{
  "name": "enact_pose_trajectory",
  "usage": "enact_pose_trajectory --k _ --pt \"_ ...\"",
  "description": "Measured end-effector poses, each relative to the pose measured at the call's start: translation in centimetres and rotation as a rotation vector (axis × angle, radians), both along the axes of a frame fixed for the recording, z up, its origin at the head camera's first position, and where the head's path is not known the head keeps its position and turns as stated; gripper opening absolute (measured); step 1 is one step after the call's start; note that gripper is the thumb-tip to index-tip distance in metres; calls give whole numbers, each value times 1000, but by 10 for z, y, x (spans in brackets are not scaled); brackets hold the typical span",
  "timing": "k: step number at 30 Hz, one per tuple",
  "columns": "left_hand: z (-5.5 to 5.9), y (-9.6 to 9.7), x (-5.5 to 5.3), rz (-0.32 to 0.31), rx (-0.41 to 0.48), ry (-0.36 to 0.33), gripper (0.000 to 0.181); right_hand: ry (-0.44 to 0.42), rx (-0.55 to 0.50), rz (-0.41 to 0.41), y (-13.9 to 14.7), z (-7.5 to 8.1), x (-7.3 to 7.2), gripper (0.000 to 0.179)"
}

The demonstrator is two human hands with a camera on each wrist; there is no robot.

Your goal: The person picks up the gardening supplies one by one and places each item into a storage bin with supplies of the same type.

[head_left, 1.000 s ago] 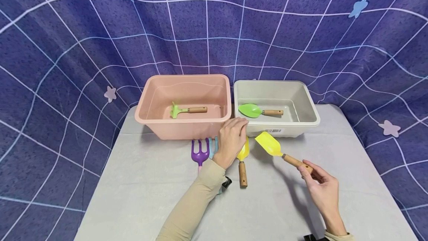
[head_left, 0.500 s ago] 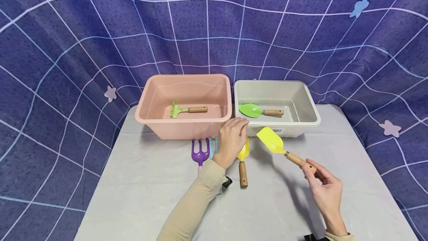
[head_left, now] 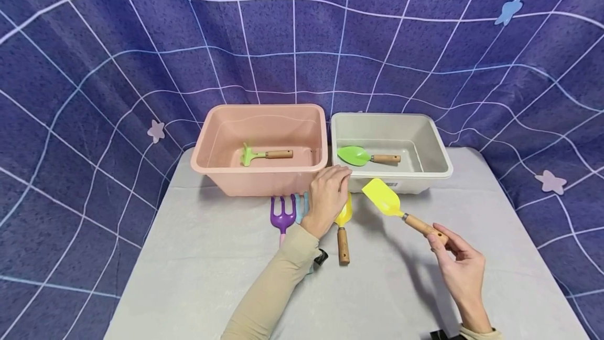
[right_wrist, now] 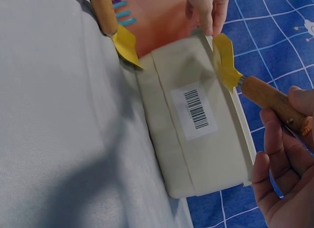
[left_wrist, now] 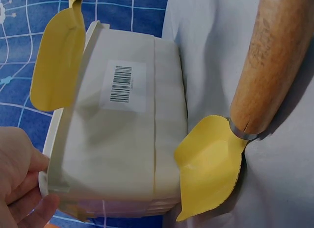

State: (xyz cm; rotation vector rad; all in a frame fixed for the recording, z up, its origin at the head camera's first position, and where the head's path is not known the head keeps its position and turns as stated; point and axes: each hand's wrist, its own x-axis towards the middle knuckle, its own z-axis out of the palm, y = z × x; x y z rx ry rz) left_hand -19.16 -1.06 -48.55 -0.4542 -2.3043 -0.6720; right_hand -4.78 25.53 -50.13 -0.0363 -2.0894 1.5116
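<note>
My right hand (head_left: pixel 461 269) grips the wooden handle of a yellow trowel (head_left: pixel 383 198), holding it tilted above the table. The blade is at the front rim of the light grey bin (head_left: pixel 401 175). At that bin's near left corner my left hand (head_left: pixel 326 201) pinches the rim, as the left wrist view shows with the fingers (left_wrist: pixel 30 162). Inside the grey bin lies a green trowel (head_left: pixel 355 156) with a wooden handle. Below my left hand, a second yellow trowel (head_left: pixel 343 243) rests on the table, its blade partly hidden in the head view.
A pink bin (head_left: pixel 257 170) stands left of the grey one, with a small green rake (head_left: pixel 278 155) inside. In front lie a purple fork (head_left: pixel 283 220) and a blue fork (head_left: pixel 301 208), partly covered by my left arm. A blue curtain (head_left: pixel 283 30) hangs behind.
My right hand has shifted slightly right, and the held trowel's blade has risen a little toward the grey bin's rim. My left hand stays at the corner.
</note>
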Motion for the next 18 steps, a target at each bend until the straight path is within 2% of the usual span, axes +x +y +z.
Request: enact_pose_trajectory --k 9,18 --pt "1 0 0 -4 12 -3 15 39 -22 13 2 1 -1 29" --pt "0 1 0 9 12 -5 14 28 4 13 1 6 -3 28"
